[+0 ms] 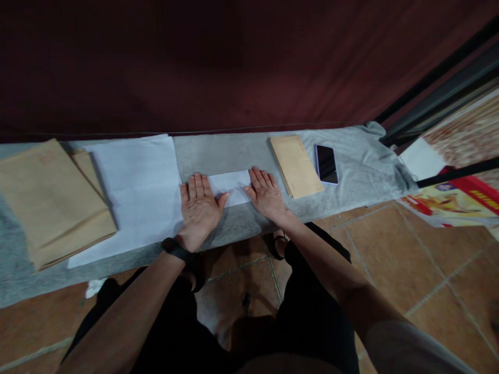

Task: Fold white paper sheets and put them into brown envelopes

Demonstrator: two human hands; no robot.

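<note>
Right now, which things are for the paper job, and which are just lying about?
Probably for the job:
folded white paper strip
large white paper
large flat brown paper stack
narrow brown paper stack

Probably just lying about:
flat purple-edged phone
red and yellow printed packaging
small white scrap

The folded paper lies mid-length on the cloth, the left hand on its left end and the right hand on its right. To its left lie the paper sheets; leftmost, the envelope stack overlaps their left side. To its right lies the envelope bundle, then the smartphone just beside it. The tiled floor extends below, along the cloth's near side.
</note>
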